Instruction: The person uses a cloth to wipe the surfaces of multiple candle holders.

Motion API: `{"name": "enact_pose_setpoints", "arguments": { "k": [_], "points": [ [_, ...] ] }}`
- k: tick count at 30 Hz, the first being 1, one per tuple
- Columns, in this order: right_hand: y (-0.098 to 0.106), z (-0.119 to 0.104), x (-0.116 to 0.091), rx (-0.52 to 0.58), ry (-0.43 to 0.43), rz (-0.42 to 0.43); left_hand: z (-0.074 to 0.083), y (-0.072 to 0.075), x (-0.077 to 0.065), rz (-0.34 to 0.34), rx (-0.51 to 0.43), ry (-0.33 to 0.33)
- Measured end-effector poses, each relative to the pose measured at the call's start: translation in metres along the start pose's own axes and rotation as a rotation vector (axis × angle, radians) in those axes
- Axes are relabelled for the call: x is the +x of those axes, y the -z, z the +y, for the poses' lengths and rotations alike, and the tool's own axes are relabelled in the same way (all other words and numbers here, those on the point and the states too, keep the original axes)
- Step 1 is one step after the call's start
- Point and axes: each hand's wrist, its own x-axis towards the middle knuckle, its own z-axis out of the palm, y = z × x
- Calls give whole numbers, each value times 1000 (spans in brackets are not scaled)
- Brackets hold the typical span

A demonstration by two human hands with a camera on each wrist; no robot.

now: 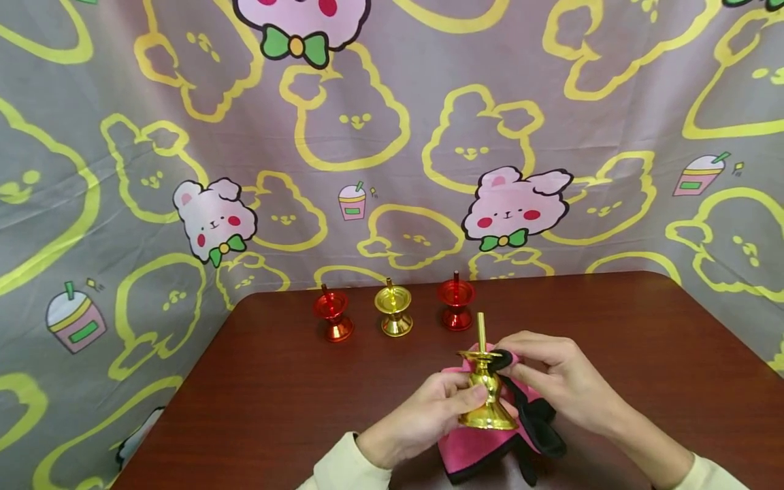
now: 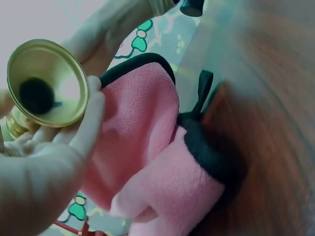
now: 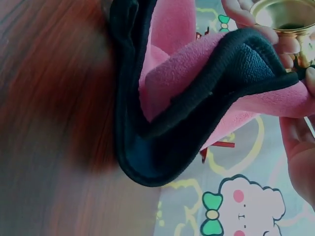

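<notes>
In the head view my left hand (image 1: 422, 412) grips a shiny gold candle holder (image 1: 490, 415) by its waist, thumb across the front. It stands upright, with a flared base, a shallow dish and a thin stem on top. The left wrist view looks into the hollow underside of its base (image 2: 74, 93). My right hand (image 1: 569, 381) pinches a pink cloth (image 1: 471, 452) with black edging, a fold of it at the underside of the dish. The rest of the cloth (image 3: 177, 64) hangs below and behind the holder in loose folds.
Toward the back of the dark brown table (image 1: 269, 388) stand a red candle holder (image 1: 333, 316), a gold one (image 1: 395, 313) and another red one (image 1: 456, 309) in a row. Behind the table hangs a grey curtain (image 1: 416, 184) with cartoon bears.
</notes>
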Motion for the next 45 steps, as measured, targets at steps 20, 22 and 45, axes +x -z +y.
{"name": "enact_pose_setpoints", "arguments": {
  "k": [20, 22, 45],
  "points": [
    [-6, -3, 12, -341, 319, 10, 6, -15, -2, 390, 612, -45],
    [-9, -5, 14, -407, 353, 20, 5, -15, -2, 422, 690, -53],
    [-56, -14, 21, -915, 126, 150, -11, -5, 11, 631, 1961, -110]
  ]
}}
